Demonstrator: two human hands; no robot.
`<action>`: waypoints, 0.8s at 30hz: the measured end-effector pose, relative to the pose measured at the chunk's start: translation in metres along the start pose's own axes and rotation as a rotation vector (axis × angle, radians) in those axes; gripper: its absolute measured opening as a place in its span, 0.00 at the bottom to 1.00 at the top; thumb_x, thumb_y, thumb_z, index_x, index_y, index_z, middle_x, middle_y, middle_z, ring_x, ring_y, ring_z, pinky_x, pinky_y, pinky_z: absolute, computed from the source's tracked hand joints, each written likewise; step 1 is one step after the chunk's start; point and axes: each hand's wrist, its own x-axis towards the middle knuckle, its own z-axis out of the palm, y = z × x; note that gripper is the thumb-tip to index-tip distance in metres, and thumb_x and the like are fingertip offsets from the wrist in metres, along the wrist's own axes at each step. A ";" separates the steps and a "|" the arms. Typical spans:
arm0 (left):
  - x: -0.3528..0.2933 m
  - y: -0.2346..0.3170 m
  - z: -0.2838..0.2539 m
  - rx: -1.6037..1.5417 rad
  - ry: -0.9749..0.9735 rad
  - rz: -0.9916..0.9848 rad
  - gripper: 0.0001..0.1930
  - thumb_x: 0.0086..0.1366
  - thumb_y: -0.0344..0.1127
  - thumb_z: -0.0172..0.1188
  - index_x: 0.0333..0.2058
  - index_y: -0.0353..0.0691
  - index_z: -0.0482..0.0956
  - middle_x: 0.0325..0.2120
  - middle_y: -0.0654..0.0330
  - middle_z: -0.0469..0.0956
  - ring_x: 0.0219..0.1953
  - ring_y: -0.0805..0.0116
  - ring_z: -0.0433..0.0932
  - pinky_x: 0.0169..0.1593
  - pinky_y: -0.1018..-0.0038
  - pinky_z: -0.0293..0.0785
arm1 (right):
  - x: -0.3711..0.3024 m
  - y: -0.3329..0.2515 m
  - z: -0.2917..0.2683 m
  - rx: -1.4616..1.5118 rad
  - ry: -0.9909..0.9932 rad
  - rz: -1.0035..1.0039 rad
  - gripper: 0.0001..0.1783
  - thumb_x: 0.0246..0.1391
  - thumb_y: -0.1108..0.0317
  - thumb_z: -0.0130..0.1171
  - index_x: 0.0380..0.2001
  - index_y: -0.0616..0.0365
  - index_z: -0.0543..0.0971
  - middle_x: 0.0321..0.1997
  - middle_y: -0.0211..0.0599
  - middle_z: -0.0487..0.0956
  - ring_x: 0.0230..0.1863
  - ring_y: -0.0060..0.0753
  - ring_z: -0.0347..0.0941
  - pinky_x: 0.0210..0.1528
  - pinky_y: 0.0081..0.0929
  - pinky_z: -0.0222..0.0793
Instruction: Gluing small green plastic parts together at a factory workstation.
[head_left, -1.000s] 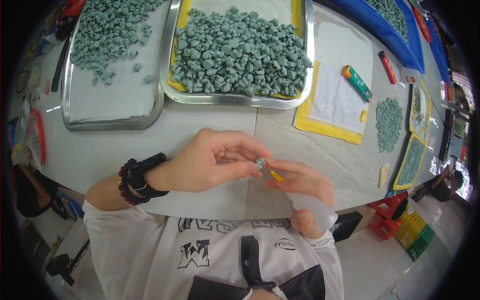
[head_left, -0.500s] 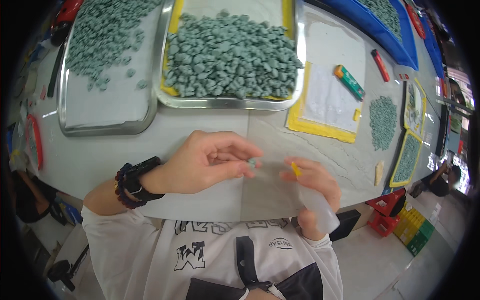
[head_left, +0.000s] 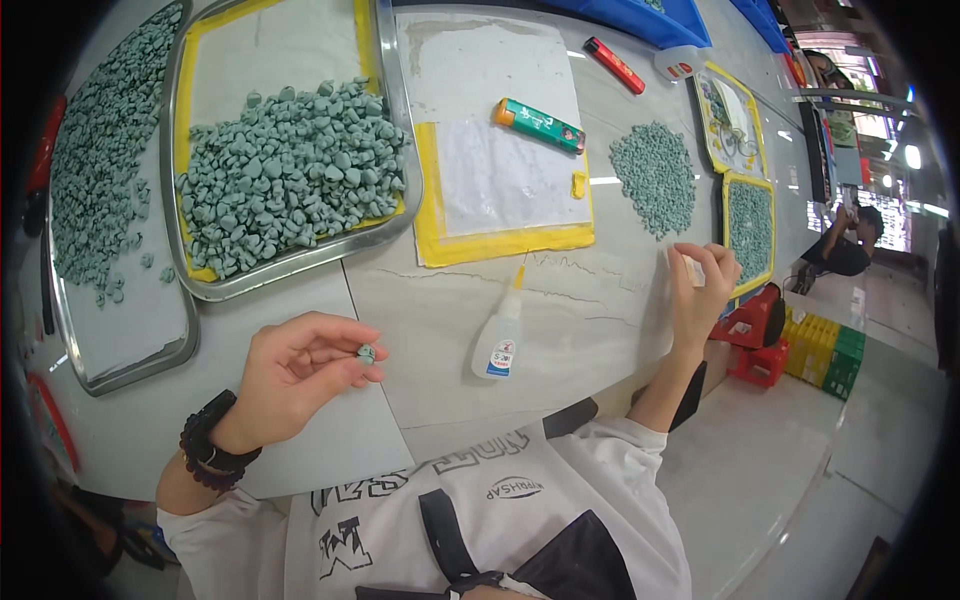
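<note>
My left hand (head_left: 300, 375) pinches a small green stone (head_left: 366, 354) between thumb and fingertips, over the near part of the table. A clear glue bottle (head_left: 497, 345) with a yellow nozzle rests on the table between my hands, its tip pointing away from me. Off to the right, my right hand (head_left: 705, 285) has its thumb and index finger brought together close to the table. Something pale shows by those fingers, too small to make out. Just beyond them lies a pile of tiny green stones (head_left: 655, 180).
A metal tray (head_left: 410, 170) of larger green stones stands at the left, with another stone tray (head_left: 120, 350) beside it. A yellow-edged board (head_left: 505, 247) bears a green lighter (head_left: 540, 125). A red lighter (head_left: 614, 66) and yellow-rimmed trays (head_left: 733, 285) lie farther right.
The view has swung to the right. My right hand has let go of the glue bottle and moved right, beside the tiny stones. My left hand still holds its stone.
</note>
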 end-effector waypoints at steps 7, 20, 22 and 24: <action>0.003 0.002 0.002 0.032 0.019 -0.013 0.12 0.60 0.19 0.49 0.43 0.29 0.70 0.38 0.50 0.77 0.36 0.66 0.79 0.40 0.75 0.76 | 0.004 0.002 0.004 -0.033 -0.060 -0.003 0.05 0.40 0.71 0.66 0.24 0.56 0.79 0.30 0.32 0.68 0.38 0.34 0.62 0.43 0.30 0.57; -0.001 0.007 0.000 -0.023 0.009 -0.050 0.12 0.59 0.18 0.50 0.43 0.29 0.70 0.38 0.51 0.76 0.39 0.66 0.79 0.42 0.76 0.76 | -0.003 -0.129 -0.024 0.637 -0.229 -0.190 0.09 0.34 0.77 0.63 0.25 0.55 0.79 0.31 0.33 0.67 0.35 0.34 0.64 0.48 0.36 0.60; -0.001 0.006 -0.003 -0.032 0.011 -0.067 0.13 0.59 0.18 0.51 0.43 0.29 0.70 0.38 0.51 0.76 0.39 0.67 0.79 0.43 0.76 0.76 | -0.003 -0.174 -0.016 0.865 -0.492 -0.366 0.11 0.30 0.75 0.64 0.25 0.54 0.80 0.31 0.32 0.67 0.34 0.33 0.63 0.47 0.37 0.60; -0.003 0.002 0.000 -0.042 0.003 -0.002 0.13 0.57 0.18 0.54 0.43 0.29 0.71 0.39 0.52 0.76 0.40 0.69 0.78 0.44 0.76 0.75 | -0.005 -0.196 -0.002 0.984 -0.611 -0.442 0.11 0.29 0.74 0.64 0.24 0.53 0.80 0.31 0.32 0.67 0.34 0.32 0.62 0.46 0.37 0.60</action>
